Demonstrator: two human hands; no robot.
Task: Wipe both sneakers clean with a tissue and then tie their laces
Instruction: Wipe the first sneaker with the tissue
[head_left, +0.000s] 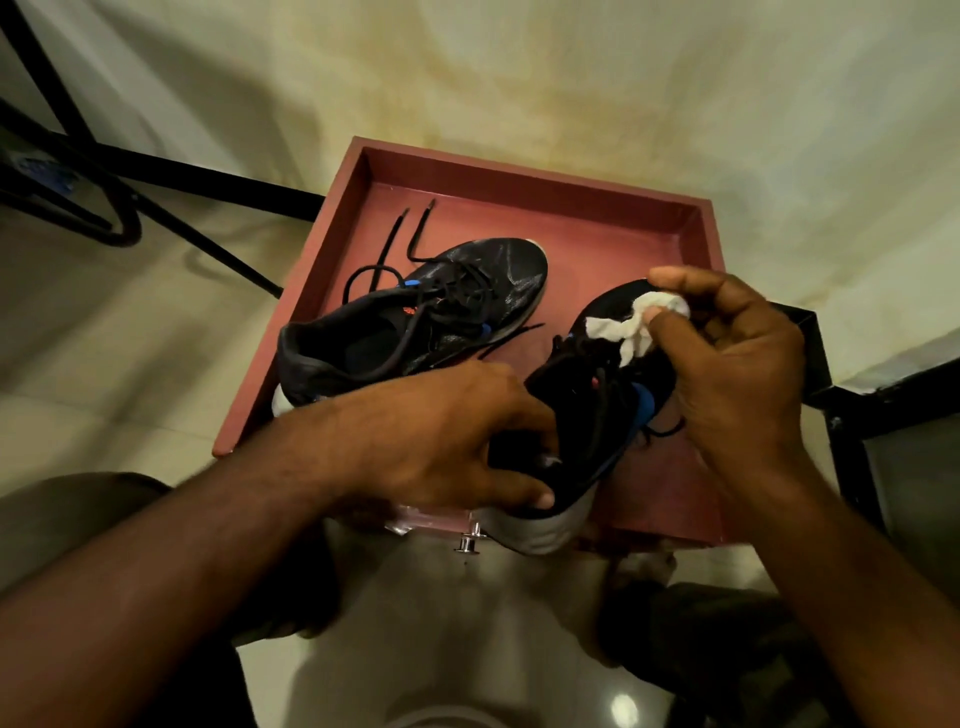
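Head view, looking down: a reddish-brown tray (545, 179) with raised walls fills the centre of the frame, resting on a pale floor (104, 332).

Left of centre, a black sneaker (415, 306) lies inside the tray, toe toward the top of the frame, its black laces (387, 260) untied and trailing toward the tray's upper left.

Right of centre, a second black sneaker (597, 395) is lifted and tilted, its grey sole (540, 530) at the tray's near edge. The left hand (441, 441) grips it at the heel, fingers curled into the opening, thumb along the outside. The right hand (737, 364) pinches a crumpled white tissue (634, 325) between thumb and curled fingers, pressing it against the toe area; whether the toe touches the tray is hard to tell.

Black metal furniture legs (156, 171) cross the upper left.
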